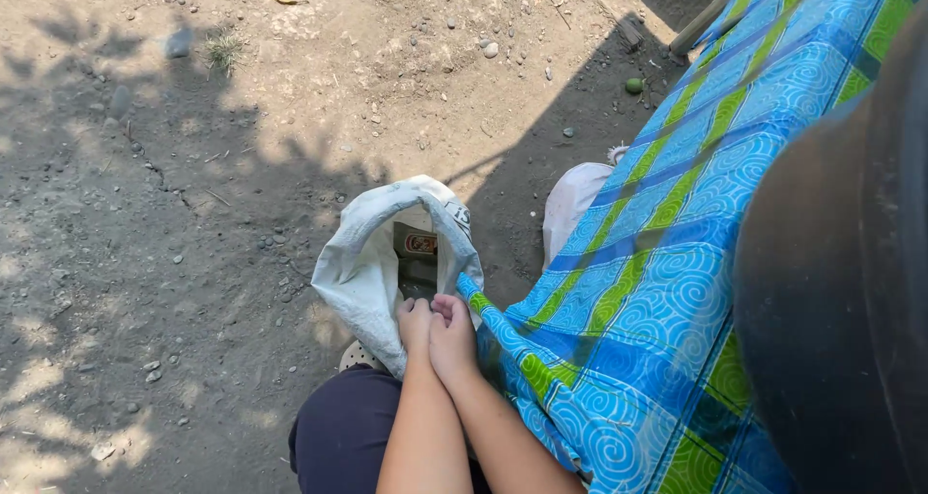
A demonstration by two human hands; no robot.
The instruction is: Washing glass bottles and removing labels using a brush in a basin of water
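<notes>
Left hand (pixel 416 322): grip closed on near rim of white sack (pixel 372 262).
Right hand (pixel 452 334): pressed against left, pinching same rim.
Sack: open-mouthed, on dirt ground (pixel 193 214), beside blue-green checked cloth (pixel 677 262).

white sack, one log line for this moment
left hand | right hand | both grip rim of open white sack | beside blue-green checked cloth | dirt ground

Both bare forearms reach forward from the bottom edge, pressed side by side and crossing slightly at the wrists. The 2 hands meet at their ends: the left hand (pixel 416 322) and the right hand (pixel 451 334) touch, fingers curled down into loose fists, knuckles up.
</notes>
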